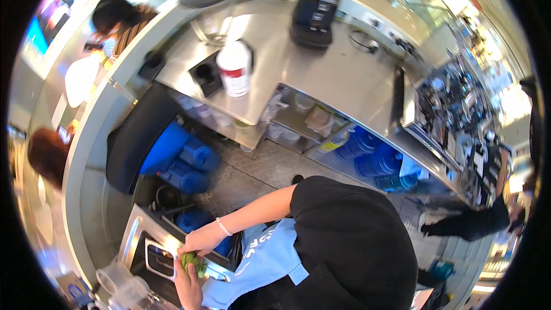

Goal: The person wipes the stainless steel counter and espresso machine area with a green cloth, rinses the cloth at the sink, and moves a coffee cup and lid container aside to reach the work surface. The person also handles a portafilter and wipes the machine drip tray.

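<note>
My right hand (pixel 200 242), with a white band at its wrist, reaches in from the black sleeve. Its fingers are bent down onto a small bunch of green leaves (pixel 193 264). Close below it, my left hand (pixel 188 287) comes up from the lower edge, its fingers closed against the same leaves. Both hands are over the rim of a steel sink or recessed counter (pixel 133 231). Just left of the leaves lies a rectangular metal pan (pixel 159 259). Fingertips are partly hidden by the leaves.
Clear plastic jugs (pixel 119 282) stand left of my hands. Blue water bottles (pixel 198 158) lie past the sink. A white tub (pixel 233 70) and a coffee grinder (pixel 314 14) stand on the steel counter (pixel 270 28). At right is another person (pixel 473 221).
</note>
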Action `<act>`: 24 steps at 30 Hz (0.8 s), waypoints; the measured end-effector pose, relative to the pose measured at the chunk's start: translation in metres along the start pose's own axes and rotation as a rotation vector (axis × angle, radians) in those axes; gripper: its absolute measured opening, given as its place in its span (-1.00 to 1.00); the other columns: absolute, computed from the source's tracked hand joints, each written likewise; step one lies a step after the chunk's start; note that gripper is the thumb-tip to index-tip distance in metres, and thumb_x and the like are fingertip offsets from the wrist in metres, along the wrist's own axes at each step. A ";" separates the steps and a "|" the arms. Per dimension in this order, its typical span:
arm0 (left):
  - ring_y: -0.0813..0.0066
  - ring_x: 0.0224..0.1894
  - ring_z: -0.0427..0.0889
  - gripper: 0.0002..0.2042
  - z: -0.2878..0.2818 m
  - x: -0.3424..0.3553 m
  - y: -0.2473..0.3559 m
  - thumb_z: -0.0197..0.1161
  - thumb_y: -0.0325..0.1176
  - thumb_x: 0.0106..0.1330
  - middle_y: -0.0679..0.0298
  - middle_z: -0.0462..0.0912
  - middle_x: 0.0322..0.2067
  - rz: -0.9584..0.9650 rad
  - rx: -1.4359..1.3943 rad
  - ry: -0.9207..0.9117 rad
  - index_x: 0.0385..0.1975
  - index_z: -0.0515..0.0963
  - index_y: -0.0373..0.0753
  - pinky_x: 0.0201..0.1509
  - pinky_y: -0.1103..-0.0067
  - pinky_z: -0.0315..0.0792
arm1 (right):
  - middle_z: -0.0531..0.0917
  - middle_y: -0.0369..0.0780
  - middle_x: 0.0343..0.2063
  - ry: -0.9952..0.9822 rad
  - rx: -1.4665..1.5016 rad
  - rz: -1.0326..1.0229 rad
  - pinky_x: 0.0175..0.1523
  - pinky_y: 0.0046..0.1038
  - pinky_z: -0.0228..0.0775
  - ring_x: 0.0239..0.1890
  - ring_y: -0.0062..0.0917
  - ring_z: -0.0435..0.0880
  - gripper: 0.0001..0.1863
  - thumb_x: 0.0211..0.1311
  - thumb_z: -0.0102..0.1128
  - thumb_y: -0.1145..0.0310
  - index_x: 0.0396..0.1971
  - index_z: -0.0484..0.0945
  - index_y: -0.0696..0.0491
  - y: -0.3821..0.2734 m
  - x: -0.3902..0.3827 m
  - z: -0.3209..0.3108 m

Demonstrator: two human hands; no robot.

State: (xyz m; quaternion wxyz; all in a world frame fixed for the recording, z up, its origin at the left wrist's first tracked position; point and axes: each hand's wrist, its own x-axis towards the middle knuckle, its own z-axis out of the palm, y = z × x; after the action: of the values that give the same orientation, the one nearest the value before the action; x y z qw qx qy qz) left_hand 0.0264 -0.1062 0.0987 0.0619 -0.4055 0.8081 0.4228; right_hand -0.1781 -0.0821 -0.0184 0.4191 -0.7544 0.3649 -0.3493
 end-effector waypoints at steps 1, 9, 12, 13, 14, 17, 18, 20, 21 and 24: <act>-0.11 0.08 0.54 -0.54 0.016 0.017 0.035 0.13 -0.25 0.45 -0.08 0.52 0.12 0.002 0.184 0.016 0.29 0.30 -0.23 0.09 0.21 0.44 | 0.65 0.06 -0.53 0.159 -0.116 0.056 -0.20 -0.03 0.52 -0.34 0.05 0.67 -0.54 0.01 0.41 0.26 -0.15 0.47 0.16 -0.012 -0.038 -0.020; 0.06 0.16 0.55 -0.59 0.127 0.113 0.252 0.06 -0.64 0.28 0.01 0.55 0.12 0.745 0.258 0.066 0.15 0.47 -0.30 0.18 0.36 0.43 | 0.60 -0.14 -0.18 0.908 -0.579 0.432 0.09 -0.19 0.42 -0.06 -0.16 0.55 -0.42 -0.03 0.43 -0.17 -0.34 0.64 0.12 -0.127 -0.363 -0.126; 0.24 -0.23 0.69 -0.83 0.174 0.147 0.315 0.02 -0.52 0.41 0.09 0.69 -0.32 1.000 -0.209 0.063 -0.23 0.58 -0.41 -0.08 0.49 0.47 | 0.69 -0.01 -0.26 1.462 -0.223 0.724 -0.02 -0.35 0.51 -0.20 -0.25 0.71 -0.45 0.18 0.42 -0.01 -0.16 0.53 0.21 -0.170 -0.449 -0.130; 0.31 -0.28 0.65 -0.79 0.189 0.152 0.334 0.01 -0.42 0.47 0.11 0.66 -0.36 1.004 -0.316 0.127 -0.26 0.57 -0.41 -0.12 0.51 0.45 | 0.69 0.03 -0.26 1.614 -0.138 0.853 -0.06 -0.34 0.54 -0.20 -0.25 0.72 -0.36 0.18 0.43 -0.01 -0.03 0.43 0.22 -0.179 -0.470 -0.131; 0.37 -0.33 0.61 -0.72 0.204 0.154 0.352 0.01 -0.32 0.53 0.14 0.63 -0.40 1.045 -0.423 0.189 -0.29 0.56 -0.41 -0.17 0.53 0.43 | 0.70 0.05 -0.24 1.563 -0.261 1.165 -0.03 -0.31 0.55 -0.16 -0.24 0.73 -0.29 0.18 0.43 -0.01 0.05 0.36 0.24 -0.188 -0.492 -0.133; 0.42 -0.48 0.54 -0.67 0.231 0.152 0.410 0.13 -0.18 0.48 0.21 0.55 -0.54 1.087 -0.351 0.180 -0.36 0.56 -0.37 -0.32 0.55 0.39 | 0.70 0.04 -0.16 1.615 -0.132 1.239 0.04 -0.28 0.54 -0.07 -0.19 0.71 -0.30 0.15 0.46 0.05 0.09 0.37 0.22 -0.205 -0.529 -0.133; 0.36 -0.52 0.55 -0.71 0.237 0.149 0.430 0.20 -0.18 0.40 0.23 0.55 -0.57 1.185 -0.205 0.072 -0.40 0.56 -0.32 -0.39 0.52 0.39 | 0.70 0.02 -0.12 1.586 -0.465 1.153 0.05 -0.28 0.53 -0.04 -0.22 0.71 -0.30 0.12 0.48 0.11 0.11 0.38 0.21 -0.206 -0.531 -0.134; 0.25 -0.59 0.56 -0.76 0.254 0.145 0.472 0.31 -0.17 0.22 0.25 0.56 -0.60 1.383 0.069 -0.050 -0.48 0.54 -0.22 -0.48 0.46 0.39 | 0.69 -0.01 -0.07 1.525 -0.631 0.827 0.07 -0.30 0.52 0.00 -0.25 0.70 -0.28 0.10 0.50 0.19 0.17 0.36 0.18 -0.203 -0.523 -0.135; 0.20 -0.60 0.57 -0.77 0.262 0.142 0.491 0.36 -0.17 0.13 0.26 0.56 -0.61 1.485 0.194 -0.067 -0.52 0.52 -0.17 -0.51 0.42 0.40 | 0.68 -0.02 -0.05 1.501 -0.475 0.612 0.07 -0.31 0.51 0.01 -0.25 0.69 -0.26 0.10 0.49 0.21 0.22 0.35 0.16 -0.200 -0.514 -0.135; 0.21 -0.66 0.53 -0.75 0.273 0.135 0.535 0.44 -0.24 0.01 0.28 0.54 -0.66 1.611 0.326 -0.081 -0.60 0.48 -0.19 -0.56 0.40 0.38 | 0.69 -0.02 -0.13 1.486 -0.347 0.599 0.01 -0.29 0.51 -0.08 -0.23 0.71 -0.43 0.16 0.42 0.27 0.15 0.47 0.12 -0.188 -0.490 -0.138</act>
State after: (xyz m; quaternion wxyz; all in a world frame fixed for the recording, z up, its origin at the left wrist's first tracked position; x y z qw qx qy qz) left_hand -0.5079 0.1807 0.2043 -0.1732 0.3286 0.8997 0.2292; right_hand -0.4848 0.3511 0.0964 0.0210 -0.2509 0.7823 -0.5697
